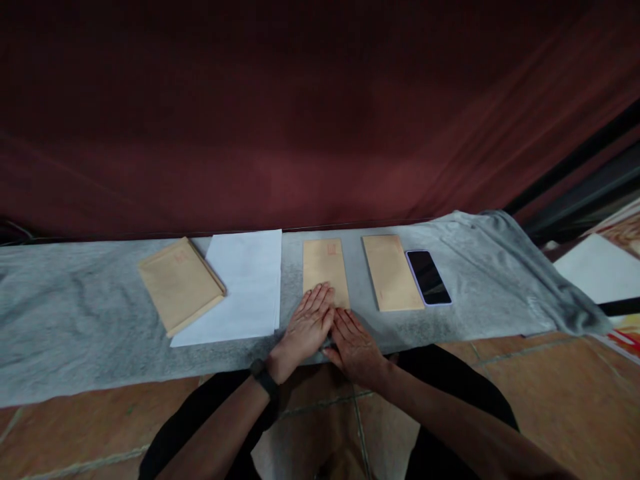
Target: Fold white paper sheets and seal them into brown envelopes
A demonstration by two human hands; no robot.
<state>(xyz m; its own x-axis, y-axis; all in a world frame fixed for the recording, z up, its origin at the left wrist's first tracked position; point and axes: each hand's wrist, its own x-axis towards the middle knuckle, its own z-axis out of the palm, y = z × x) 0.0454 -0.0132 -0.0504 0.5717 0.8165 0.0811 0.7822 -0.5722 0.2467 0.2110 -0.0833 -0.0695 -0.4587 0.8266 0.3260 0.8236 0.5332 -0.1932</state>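
Across gray cloth (465,267), kraft envelopes (180,287) (393,273) occupy three spots, one smartphone (429,277) alongside. Two flat, empty hands (310,328) (356,347) touch the middle envelope (323,260). Dark-red fabric (320,133) hangs behind.

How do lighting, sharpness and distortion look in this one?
Head view: dark red backdrop fades almost to black up top, white paper reads bright; head view: red print on the middle envelope too soft to read; head view: left forearm looks stretched toward the lower edge, probably wide-angle distortion.

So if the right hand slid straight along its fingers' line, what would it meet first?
The right hand would probably meet the left hand lying on the middle envelope; whether the two hands touch is hard to tell.
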